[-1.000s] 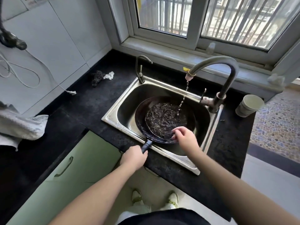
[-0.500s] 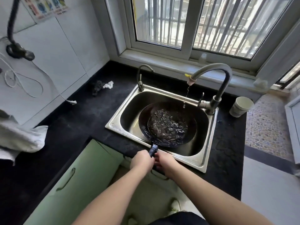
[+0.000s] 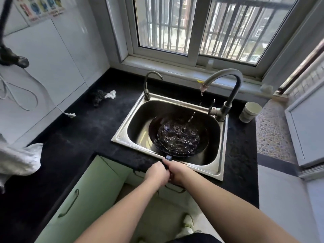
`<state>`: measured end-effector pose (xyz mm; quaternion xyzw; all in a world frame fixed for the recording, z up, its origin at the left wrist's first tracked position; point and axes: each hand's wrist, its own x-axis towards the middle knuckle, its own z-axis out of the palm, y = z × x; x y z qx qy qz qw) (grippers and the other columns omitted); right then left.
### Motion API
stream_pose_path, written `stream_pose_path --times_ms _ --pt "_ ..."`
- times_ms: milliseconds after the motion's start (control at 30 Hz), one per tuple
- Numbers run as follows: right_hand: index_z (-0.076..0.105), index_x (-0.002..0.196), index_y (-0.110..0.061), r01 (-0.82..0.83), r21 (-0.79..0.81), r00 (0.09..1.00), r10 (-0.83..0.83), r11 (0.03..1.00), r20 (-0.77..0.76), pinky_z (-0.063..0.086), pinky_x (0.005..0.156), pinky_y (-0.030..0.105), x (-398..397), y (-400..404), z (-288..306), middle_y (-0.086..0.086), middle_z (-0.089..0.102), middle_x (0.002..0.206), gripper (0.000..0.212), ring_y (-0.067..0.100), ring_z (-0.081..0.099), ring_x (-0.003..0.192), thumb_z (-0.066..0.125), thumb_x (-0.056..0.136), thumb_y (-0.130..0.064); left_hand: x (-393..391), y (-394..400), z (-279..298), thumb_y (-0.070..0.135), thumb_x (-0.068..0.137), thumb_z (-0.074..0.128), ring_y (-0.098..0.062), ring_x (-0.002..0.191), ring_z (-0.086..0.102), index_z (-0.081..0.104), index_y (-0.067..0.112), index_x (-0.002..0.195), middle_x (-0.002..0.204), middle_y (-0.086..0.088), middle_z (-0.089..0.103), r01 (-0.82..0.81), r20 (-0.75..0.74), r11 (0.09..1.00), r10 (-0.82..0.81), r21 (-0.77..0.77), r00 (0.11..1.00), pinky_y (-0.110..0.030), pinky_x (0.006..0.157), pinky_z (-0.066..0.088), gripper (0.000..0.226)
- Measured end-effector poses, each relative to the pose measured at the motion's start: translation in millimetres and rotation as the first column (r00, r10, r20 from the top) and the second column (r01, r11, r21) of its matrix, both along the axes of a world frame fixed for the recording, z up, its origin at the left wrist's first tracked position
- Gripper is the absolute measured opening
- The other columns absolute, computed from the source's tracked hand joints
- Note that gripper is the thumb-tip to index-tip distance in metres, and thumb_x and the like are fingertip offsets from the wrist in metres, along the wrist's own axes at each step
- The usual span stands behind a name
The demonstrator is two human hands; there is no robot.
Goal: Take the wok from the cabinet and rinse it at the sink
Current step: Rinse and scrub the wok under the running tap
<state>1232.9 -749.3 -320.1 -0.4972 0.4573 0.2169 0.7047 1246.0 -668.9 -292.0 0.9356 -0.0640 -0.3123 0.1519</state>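
The handle of the wok (image 3: 178, 137) is almost wholly hidden: only a short dark stub is seen at the near rim of the sink (image 3: 122, 135), and the rest is covered by the two hands. The left hand (image 3: 157, 172) and the right hand (image 3: 178, 173) are pressed together just at the near edge of the sink, and the fingers of both are curled around the handle, so each grip is closed on it. The fingertips cannot be made out, because they are turned away from the camera.

The wok is placed inside the steel sink, toward its near right part. It is black and round, and its bottom is covered with rippling water, so the inner surface is hard to read. A thin broken stream is falling from the tall faucet (image 3: 228, 81) at the far right of the sink into the wok. A smaller tap (image 3: 149, 85) is fixed at the far left corner.

On the black surface (image 3: 84, 134), a pale cup (image 3: 249, 112) is seen right of the sink, and a dark scrubber (image 3: 98, 98) with a white scrap lies at the far left. A white cloth (image 3: 19, 158) is cut off by the left edge. An open green cabinet door (image 3: 82, 195) is seen below.
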Motion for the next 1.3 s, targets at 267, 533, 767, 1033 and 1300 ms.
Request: stream_pose_path --times_ms 267,533,767,1033,1300 --pt "0.051 0.073 -0.012 0.042 0.029 0.999 -0.042 0.999 -0.016 0.029 0.037 0.017 -1 -9 -5 0.006 0.050 0.052 0.030 0.018 0.042 0.042 0.054 0.097 -0.030 -2 2 2 0.027 0.093 0.052 -0.013 0.036 0.054 0.055 0.010 0.082 0.060 -0.006 0.057 -0.433 -0.474 0.833 0.243 -0.346 0.846 -0.021 0.040 0.042 0.020" --pt "0.057 0.079 -0.015 0.055 0.278 0.998 -0.056 0.959 -0.006 0.030 0.032 0.015 -3 -16 -13 -0.001 0.060 0.071 0.036 0.013 0.053 0.041 0.045 0.098 -0.043 -1 -4 -2 0.021 0.097 0.047 -0.004 0.030 0.039 0.046 0.018 0.074 0.044 0.003 0.047 -0.710 -0.801 0.666 0.286 -0.229 0.526 -0.011 0.033 0.030 0.024" --pt "0.062 0.084 -0.006 0.213 0.453 0.971 -0.238 0.866 -0.001 0.055 0.069 0.031 -7 -17 -19 0.006 0.072 0.075 0.034 0.019 0.068 0.069 0.045 0.100 -0.031 -7 -4 -12 0.022 0.094 0.051 -0.006 0.030 0.032 0.040 0.020 0.075 0.048 0.001 0.039 -0.704 -0.737 0.648 0.317 -0.292 0.597 -0.011 0.038 0.028 0.022" --pt "0.055 0.072 -0.012 0.268 0.491 0.958 -0.282 0.829 -0.047 0.052 0.060 0.026 -4 -6 -33 0.000 0.059 0.058 0.031 0.014 0.062 0.052 0.056 0.094 -0.033 -18 12 -34 0.010 0.092 0.046 -0.011 0.030 0.030 0.039 0.014 0.077 0.045 -0.001 0.038 -0.664 -0.709 0.644 0.259 -0.379 0.656 -0.015 0.039 0.030 0.017" --pt "0.054 0.068 -0.013 0.325 0.463 0.942 -0.328 0.825 -0.077 0.053 0.047 0.022 5 -1 -30 -0.003 0.058 0.050 0.033 0.010 0.059 0.042 0.058 0.094 -0.032 -19 24 -41 0.005 0.094 0.042 -0.010 0.028 0.027 0.034 0.015 0.078 0.046 -0.003 0.032 -0.687 -0.762 0.595 0.182 -0.418 0.621 -0.014 0.036 0.027 0.020"
